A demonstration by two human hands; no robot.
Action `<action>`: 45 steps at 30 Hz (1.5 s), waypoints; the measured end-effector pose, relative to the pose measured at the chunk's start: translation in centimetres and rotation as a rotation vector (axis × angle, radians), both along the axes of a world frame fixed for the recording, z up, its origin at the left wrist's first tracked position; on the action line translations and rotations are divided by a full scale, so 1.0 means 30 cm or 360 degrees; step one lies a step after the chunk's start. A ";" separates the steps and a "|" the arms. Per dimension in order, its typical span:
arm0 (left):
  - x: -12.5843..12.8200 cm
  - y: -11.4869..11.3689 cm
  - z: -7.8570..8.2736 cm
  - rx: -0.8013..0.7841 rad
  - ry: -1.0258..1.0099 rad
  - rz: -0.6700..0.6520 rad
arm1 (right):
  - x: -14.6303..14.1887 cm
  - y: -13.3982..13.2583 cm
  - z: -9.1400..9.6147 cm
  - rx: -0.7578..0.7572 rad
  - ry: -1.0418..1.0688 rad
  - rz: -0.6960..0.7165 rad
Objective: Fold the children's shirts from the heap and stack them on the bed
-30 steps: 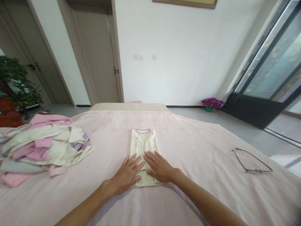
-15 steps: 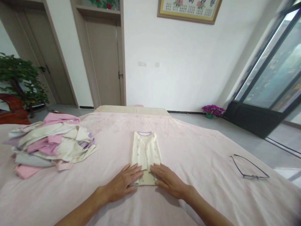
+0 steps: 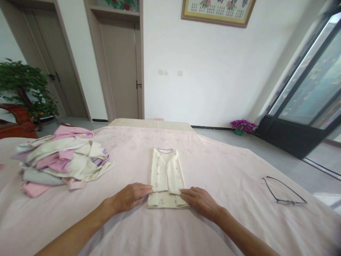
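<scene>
Head view: left hand (image 3: 130,197) at 7 o'clock and right hand (image 3: 201,203) at 5 pinch the cream garment (image 3: 166,170) by its lower edges, mid-fold; folding upward needs level grips.

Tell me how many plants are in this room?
2: a green leafy plant at the far left, and purple flowers on the floor by the glass door. Others may sit outside the view.
</scene>
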State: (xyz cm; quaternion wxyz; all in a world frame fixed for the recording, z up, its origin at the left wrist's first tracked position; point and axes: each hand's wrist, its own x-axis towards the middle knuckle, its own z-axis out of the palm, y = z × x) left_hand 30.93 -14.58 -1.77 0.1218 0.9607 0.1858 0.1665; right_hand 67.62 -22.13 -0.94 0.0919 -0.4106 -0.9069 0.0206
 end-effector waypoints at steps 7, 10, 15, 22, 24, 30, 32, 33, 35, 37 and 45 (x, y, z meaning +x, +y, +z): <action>0.062 0.039 -0.026 0.0259 -0.0006 0.0091 | -0.032 0.012 -0.033 0.0066 0.0249 -0.0145; 0.070 0.042 -0.021 0.0341 -0.0032 0.0112 | -0.045 0.015 -0.035 0.0102 0.0495 -0.0197; 0.074 0.058 -0.026 0.0456 -0.0061 0.0053 | -0.038 0.027 -0.022 0.0105 0.0482 -0.0202; 0.104 0.070 -0.023 0.0117 -0.0377 0.0087 | -0.002 0.085 -0.039 0.0137 0.0519 -0.0080; 0.126 0.082 -0.014 -0.0168 -0.0498 0.0337 | -0.010 0.125 -0.034 0.0020 0.0687 -0.0191; 0.228 0.209 -0.040 -0.0659 -0.0627 0.1273 | -0.072 0.300 -0.047 -0.0206 0.1212 -0.0892; 0.251 0.260 -0.059 -0.0716 -0.0536 0.1400 | -0.083 0.353 -0.075 -0.0201 0.1184 -0.1039; 0.259 0.281 -0.066 -0.0739 -0.0498 0.1429 | -0.086 0.374 -0.090 -0.0202 0.1146 -0.1089; 0.266 0.313 -0.076 -0.0775 -0.0446 0.1457 | -0.087 0.403 -0.114 -0.0216 0.1025 -0.1158; 0.266 0.330 -0.079 -0.0804 -0.0392 0.1489 | -0.086 0.419 -0.126 -0.0240 0.0848 -0.1239; 0.206 0.327 -0.093 -0.0332 -0.0372 0.1187 | -0.070 0.408 -0.106 -0.0001 0.0631 -0.1243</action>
